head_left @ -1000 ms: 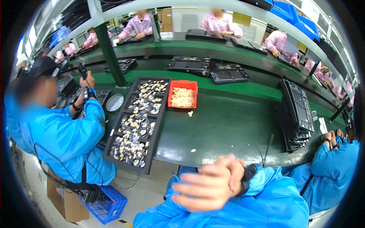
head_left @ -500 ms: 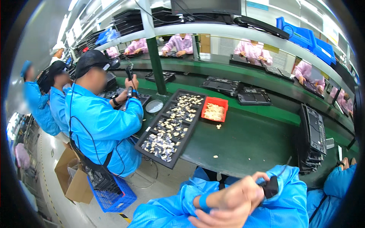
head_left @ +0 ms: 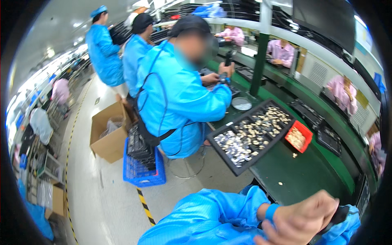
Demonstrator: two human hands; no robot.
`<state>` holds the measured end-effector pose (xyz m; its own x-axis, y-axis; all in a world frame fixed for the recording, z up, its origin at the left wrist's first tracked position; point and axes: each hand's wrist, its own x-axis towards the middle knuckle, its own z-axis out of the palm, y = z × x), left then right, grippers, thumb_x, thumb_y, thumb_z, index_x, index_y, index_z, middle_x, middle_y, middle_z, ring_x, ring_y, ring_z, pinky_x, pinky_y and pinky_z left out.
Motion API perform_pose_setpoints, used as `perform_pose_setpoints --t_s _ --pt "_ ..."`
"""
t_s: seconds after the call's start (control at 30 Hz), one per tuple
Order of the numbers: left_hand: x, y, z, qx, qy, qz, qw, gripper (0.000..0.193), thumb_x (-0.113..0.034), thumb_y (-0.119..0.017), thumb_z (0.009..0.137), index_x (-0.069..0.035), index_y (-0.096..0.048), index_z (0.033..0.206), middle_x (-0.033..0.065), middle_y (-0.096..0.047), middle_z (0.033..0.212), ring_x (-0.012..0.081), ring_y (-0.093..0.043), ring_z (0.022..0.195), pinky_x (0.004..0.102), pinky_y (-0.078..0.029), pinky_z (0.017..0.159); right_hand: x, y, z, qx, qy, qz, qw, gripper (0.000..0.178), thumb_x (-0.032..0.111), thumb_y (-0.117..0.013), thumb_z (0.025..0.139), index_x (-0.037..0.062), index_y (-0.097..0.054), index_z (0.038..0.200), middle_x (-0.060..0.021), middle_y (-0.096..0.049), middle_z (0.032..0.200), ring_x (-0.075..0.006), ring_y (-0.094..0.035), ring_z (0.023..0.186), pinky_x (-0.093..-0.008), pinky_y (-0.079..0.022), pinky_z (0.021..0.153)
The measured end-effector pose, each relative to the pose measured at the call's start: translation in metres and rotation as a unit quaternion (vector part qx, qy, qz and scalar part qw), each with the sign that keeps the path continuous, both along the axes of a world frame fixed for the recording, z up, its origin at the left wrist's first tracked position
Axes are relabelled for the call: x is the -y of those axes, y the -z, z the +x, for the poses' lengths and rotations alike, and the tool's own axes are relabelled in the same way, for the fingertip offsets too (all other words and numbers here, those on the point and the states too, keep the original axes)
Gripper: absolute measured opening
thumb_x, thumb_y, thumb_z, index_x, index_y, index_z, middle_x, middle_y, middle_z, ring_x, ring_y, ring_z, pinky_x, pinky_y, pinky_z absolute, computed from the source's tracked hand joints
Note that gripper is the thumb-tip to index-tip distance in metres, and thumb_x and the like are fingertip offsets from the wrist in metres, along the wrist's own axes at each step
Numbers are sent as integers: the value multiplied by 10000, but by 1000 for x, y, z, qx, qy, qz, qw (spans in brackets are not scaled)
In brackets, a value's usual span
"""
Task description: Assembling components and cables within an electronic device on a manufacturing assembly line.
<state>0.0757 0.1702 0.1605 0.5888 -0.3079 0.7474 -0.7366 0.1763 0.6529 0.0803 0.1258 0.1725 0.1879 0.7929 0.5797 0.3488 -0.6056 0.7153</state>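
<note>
At the lower right, my left hand [head_left: 320,208], with a blue band [head_left: 271,211] round its wrist, is closed at my right wrist. There it touches a black wrist-worn device [head_left: 339,214], whose far side is hidden. Below it, my right hand [head_left: 275,232] shows blurred, outstretched fingers pointing left. Both sleeves are light blue. Nearest on the green bench [head_left: 281,185] are a black compartment tray [head_left: 234,167] of small silvery and cream pieces and a red bin [head_left: 304,146] of cream-coloured pieces. A few loose pieces [head_left: 280,183] lie beside them.
A person in a blue smock [head_left: 179,102] stands at the bench to the left, holding a dark tool. Behind this person are a blue crate [head_left: 143,175] of black parts and an open cardboard box [head_left: 108,139]. Dark laptop-like units [head_left: 328,139] line the bench's far side.
My view has turned left, so the bench, tray and bin now appear further right and more floor shows. My hands stay together at the right wrist and sit further right in view.
</note>
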Motion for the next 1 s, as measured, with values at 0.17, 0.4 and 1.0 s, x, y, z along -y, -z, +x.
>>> perform_pose_setpoints --t_s 0.17,0.4,1.0 --pt "0 -30 38 -28 -422 -90 902 745 -596 -317 1080 -43 -307 1580 259 -411 1543 450 -460 1359 629 -275 1191 31 21 -30 35 312 -22 949 496 371 -450 1036 123 -606 1436 -156 -575 1419 -217 -522 1369 -550 -468 1078" --pt "-39 -31 122 -26 538 -297 789 769 -488 -369 1109 -143 -3 1691 213 -132 1728 397 -127 1602 597 -244 1233 -15 -40 13 -234 79 398 883 967 740 -510 936 76 -348 1620 -361 -170 1671 -523 -174 1562 -626 -209 1227" --pt "-9 -6 75 338 405 -138 838 1116 -565 -835 770 -125 -281 1633 114 -606 1366 388 -446 1185 596 -344 1063 22 -65 -46 -527 -217 526 631 1066 852 30 946 165 -758 735 0 -653 584 -180 -565 824 -375 -385 938"
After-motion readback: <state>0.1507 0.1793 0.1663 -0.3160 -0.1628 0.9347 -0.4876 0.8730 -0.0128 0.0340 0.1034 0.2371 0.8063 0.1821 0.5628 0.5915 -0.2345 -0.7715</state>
